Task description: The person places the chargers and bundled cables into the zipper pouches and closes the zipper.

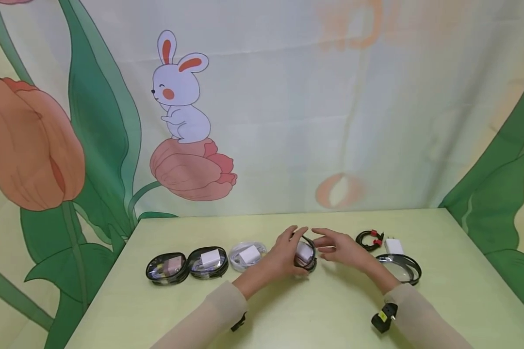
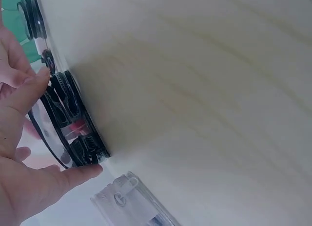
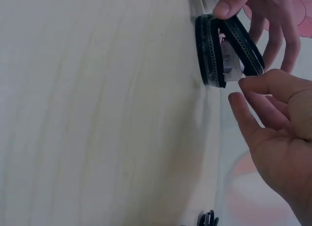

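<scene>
Left hand [image 1: 279, 259] grips a black-edged zip case [image 3: 210, 55] mid-table, thumb and fingers at opposite rims; lid raised, white adapter [image 3: 231, 65] inside. Right hand [image 1: 342, 250] faces the opening, fingers parted, tips just beside; contact uncertain. Bare table [image 1: 332, 305] separates case from front edge. Clear-edged case [image 1: 240, 245] sits close left; coiled black cable [image 1: 360, 241] right, beyond a gap.

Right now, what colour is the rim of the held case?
The case rim is black; it shows best in the right wrist view.
</scene>
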### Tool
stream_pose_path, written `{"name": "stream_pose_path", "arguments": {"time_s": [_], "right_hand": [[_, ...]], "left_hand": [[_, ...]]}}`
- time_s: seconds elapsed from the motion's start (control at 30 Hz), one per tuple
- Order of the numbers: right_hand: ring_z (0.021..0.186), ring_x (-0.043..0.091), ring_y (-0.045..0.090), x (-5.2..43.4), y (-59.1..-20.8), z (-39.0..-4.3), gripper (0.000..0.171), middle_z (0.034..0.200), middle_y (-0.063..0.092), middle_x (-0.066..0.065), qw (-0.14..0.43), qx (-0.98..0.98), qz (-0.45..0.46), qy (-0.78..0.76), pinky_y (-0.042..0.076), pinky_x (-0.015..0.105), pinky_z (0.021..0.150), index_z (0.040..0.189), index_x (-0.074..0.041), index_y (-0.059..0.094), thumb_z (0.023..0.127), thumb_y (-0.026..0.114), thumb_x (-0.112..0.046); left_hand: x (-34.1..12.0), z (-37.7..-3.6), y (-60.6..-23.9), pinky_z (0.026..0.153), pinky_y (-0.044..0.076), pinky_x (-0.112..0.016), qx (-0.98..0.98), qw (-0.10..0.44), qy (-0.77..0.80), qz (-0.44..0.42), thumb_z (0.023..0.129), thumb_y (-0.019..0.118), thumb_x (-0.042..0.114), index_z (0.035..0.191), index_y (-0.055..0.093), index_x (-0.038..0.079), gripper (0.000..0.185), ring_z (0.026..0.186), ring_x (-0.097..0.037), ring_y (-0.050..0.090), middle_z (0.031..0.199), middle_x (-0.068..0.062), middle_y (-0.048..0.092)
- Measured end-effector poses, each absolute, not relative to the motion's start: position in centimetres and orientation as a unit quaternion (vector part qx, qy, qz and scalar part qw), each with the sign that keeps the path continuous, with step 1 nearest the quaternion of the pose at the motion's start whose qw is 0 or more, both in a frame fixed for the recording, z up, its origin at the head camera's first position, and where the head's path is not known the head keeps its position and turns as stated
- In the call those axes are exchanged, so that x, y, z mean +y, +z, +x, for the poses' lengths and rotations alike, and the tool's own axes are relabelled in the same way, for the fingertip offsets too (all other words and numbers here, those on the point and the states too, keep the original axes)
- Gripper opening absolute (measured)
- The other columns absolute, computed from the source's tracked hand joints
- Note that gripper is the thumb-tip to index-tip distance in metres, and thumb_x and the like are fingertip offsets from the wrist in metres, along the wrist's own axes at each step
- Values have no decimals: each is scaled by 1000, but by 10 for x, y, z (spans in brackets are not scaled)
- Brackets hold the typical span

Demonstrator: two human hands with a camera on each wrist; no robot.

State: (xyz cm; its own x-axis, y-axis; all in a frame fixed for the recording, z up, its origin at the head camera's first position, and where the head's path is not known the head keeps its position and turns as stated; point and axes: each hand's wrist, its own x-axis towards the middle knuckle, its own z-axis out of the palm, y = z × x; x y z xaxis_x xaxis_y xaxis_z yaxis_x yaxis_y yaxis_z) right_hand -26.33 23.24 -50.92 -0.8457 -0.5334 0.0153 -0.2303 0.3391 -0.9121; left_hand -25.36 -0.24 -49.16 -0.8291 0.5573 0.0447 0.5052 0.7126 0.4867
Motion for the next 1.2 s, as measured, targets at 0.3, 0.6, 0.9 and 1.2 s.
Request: {"name": "stream_pose_path", "arguments": {"time_s": [0.3,0.6,0.9,1.2], "right_hand": [[121,40,62,229,-511,-259,65,130,64,27,140,812,-229,-518,55,30,92,155,4,33,97,62,6],[125,39,60,229,-515,-258,59,130,65,24,145,808,-201,-534,52,36,97,154,5,35,99,57,6],[126,43,58,239,-517,-256,50,137,59,27,105,815,-163,-547,53,42,99,148,7,43,101,57,-2],[120,43,60,244,-511,-255,39,132,61,28,96,824,-154,-537,56,42,93,137,10,53,102,58,-4]], "left_hand": [[-1,-254,-492,111,42,-48,921,49,245,298,76,91,30,159,27,14,106,145,-37,34,161,-19,25],[0,-253,-491,110,43,-48,922,48,234,305,79,88,32,140,45,10,78,146,-38,32,161,-20,26],[7,-254,-490,93,51,-41,945,8,86,315,83,82,47,131,66,22,56,130,-32,40,143,-11,43],[1,-255,-478,90,54,-39,934,19,56,353,84,84,10,128,66,25,50,123,-29,50,139,-6,51]]}}
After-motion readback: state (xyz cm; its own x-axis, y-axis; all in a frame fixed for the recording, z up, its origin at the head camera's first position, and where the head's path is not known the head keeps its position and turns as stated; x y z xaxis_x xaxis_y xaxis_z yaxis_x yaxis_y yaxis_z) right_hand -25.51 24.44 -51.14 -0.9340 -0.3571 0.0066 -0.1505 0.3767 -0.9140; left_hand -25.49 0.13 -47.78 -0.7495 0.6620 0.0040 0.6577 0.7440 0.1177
